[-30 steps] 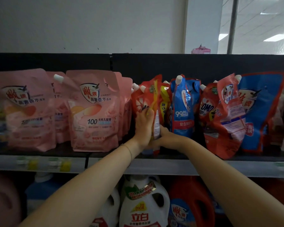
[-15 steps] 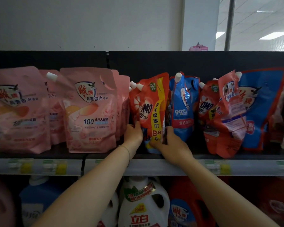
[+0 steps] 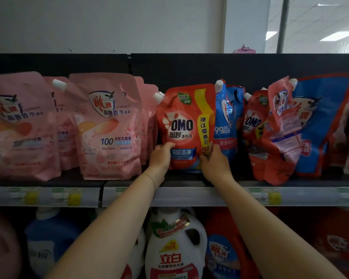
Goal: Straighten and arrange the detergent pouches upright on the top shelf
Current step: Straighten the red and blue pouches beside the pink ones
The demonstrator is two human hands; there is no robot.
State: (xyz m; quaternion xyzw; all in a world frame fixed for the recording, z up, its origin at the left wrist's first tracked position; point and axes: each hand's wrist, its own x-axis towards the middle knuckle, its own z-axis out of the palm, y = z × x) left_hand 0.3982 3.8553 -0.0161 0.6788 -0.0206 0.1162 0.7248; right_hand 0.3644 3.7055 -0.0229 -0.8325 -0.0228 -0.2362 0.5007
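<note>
Top shelf (image 3: 179, 195), OMO pouch (image 3: 184, 125) upright, left hand (image 3: 160, 158) and right hand (image 3: 215, 163) gripping its sides

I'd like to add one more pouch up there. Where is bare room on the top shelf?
A dark gap, seemingly free, between the blue pouch and the leaning red pouches at right; a bare strip of shelf before the pink pouches. Crowded: the right end, where pouches overlap.
</note>
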